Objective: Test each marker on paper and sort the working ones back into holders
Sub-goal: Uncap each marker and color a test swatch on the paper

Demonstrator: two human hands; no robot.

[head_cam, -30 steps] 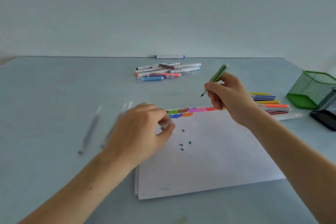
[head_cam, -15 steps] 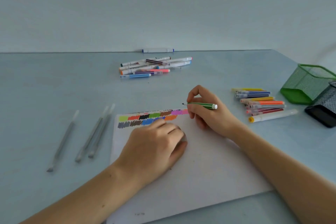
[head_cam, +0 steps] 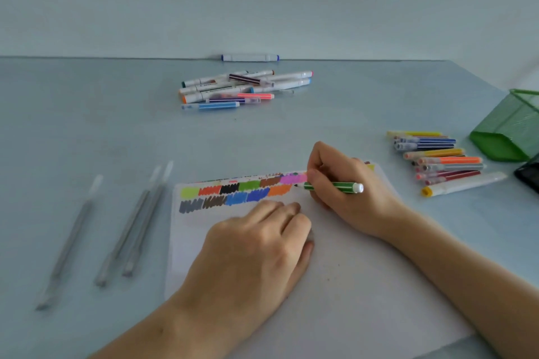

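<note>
- The green striped marker (head_cam: pixel 331 185) lies nearly flat over the far part of the paper (head_cam: pixel 364 285), its dark tip pointing left and sitting at the right end of the lower row of colour swatches (head_cam: pixel 236 194), just past the orange patch — placed, I judge, to add the next test mark in line.
- The right hand (head_cam: pixel 347 192) pinches the marker near its tip between thumb and curled fingers, a writing hold that gives fine control.
- The left hand (head_cam: pixel 256 245) rests on the paper with fingers bent under; it seems to pin the sheet so it won't slide, and whether it also holds a cap I cannot tell.
- To the right lies a row of thin markers (head_cam: pixel 440 160), close to the green mesh holder (head_cam: pixel 510 128) and a black holder (head_cam: pixel 529 178) at the frame edge — handy for sorting.
- Far across the table (head_cam: pixel 87 125) sits a second heap of markers (head_cam: pixel 242 87); three grey pens (head_cam: pixel 128 230) lie to the left.
</note>
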